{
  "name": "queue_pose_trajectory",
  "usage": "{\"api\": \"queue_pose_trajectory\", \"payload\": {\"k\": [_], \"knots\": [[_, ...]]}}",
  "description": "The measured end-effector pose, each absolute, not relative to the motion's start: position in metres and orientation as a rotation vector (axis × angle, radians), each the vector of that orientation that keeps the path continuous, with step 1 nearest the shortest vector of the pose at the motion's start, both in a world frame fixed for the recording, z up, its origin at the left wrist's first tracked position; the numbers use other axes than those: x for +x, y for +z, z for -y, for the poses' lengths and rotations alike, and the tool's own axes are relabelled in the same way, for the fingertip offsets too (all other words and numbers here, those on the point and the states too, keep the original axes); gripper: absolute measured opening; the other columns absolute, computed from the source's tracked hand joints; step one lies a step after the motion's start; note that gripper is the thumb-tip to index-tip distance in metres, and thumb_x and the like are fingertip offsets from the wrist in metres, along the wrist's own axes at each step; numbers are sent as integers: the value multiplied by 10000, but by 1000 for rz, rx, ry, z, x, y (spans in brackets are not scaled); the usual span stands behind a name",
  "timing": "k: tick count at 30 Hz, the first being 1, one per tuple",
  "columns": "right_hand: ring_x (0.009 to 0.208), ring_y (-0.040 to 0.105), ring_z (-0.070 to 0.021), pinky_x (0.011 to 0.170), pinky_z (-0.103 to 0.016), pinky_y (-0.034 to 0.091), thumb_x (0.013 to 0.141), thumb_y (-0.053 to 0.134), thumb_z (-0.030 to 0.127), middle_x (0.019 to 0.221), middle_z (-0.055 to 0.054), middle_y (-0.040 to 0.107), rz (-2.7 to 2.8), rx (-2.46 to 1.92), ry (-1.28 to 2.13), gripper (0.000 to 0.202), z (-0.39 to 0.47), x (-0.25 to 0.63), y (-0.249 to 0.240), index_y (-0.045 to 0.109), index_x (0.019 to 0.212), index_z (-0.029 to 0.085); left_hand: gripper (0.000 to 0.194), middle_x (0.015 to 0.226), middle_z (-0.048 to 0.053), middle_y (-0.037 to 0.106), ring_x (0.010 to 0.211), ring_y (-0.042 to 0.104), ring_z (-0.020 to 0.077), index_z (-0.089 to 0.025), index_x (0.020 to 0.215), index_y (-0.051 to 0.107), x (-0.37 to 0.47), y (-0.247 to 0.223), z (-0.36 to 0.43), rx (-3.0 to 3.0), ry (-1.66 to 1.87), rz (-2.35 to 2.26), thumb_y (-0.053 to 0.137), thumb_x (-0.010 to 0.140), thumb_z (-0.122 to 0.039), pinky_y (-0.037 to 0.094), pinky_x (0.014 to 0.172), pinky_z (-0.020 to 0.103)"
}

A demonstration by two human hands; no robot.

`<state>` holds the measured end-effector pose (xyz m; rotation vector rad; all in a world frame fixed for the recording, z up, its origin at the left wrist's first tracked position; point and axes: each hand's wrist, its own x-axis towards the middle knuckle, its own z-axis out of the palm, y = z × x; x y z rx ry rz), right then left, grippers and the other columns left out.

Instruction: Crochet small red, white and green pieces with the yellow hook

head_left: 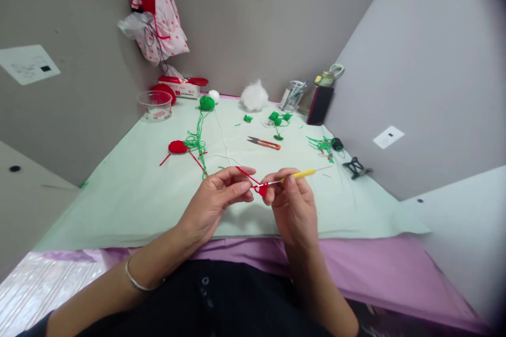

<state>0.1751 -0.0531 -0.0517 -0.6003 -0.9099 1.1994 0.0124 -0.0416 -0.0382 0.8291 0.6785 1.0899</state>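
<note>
Over the front of the table my right hand [292, 200] grips a crochet hook [304, 174] by its yellow handle. The hook's metal shaft points left through a small red crochet piece [263, 189], which sits against my right fingertips. My left hand [221, 189] is closed, thumb against fingers, pinching red yarn [247, 174] just left of the hook tip. A strand of this yarn rises over the left index finger. From behind the left hand another red strand runs back to a red yarn ball [177, 147] on the table.
Thread snips [264, 142] lie beyond my hands. Tangled green yarn [195, 142] leads to a green ball [206, 103]. White stuffing [254, 96], small green pieces [280, 117], a phone [320, 106] and a plastic tub [155, 106] stand farther back. A black claw clip [357, 167] lies right.
</note>
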Motion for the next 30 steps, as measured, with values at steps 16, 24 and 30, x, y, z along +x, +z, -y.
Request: {"api": "queue_pose_trajectory", "payload": {"k": [16, 24, 30], "knots": [[572, 637, -110, 587, -259, 549, 962, 717, 394, 827, -11, 783, 958, -612, 1092, 144, 54, 173, -53, 728, 931, 254, 189, 970, 27, 737, 978, 659, 168, -214, 1070, 808, 12, -39, 42, 963, 1101, -608, 778, 908, -308, 499, 976, 304], [683, 673, -120, 661, -282, 555, 1014, 656, 312, 966, -28, 802, 1108, -674, 920, 135, 58, 168, -63, 788, 1019, 283, 326, 865, -5, 705, 889, 642, 148, -223, 1149, 769, 15, -42, 45, 955, 1091, -652, 850, 835, -262, 468, 908, 285], [898, 695, -175, 706, -296, 558, 978, 695, 252, 999, -39, 775, 1246, -741, 742, 143, 58, 166, -67, 815, 1030, 310, 438, 829, -30, 669, 852, 639, 125, -213, 1263, 709, 19, -43, 48, 945, 1137, -629, 839, 844, -206, 491, 900, 269]]}}
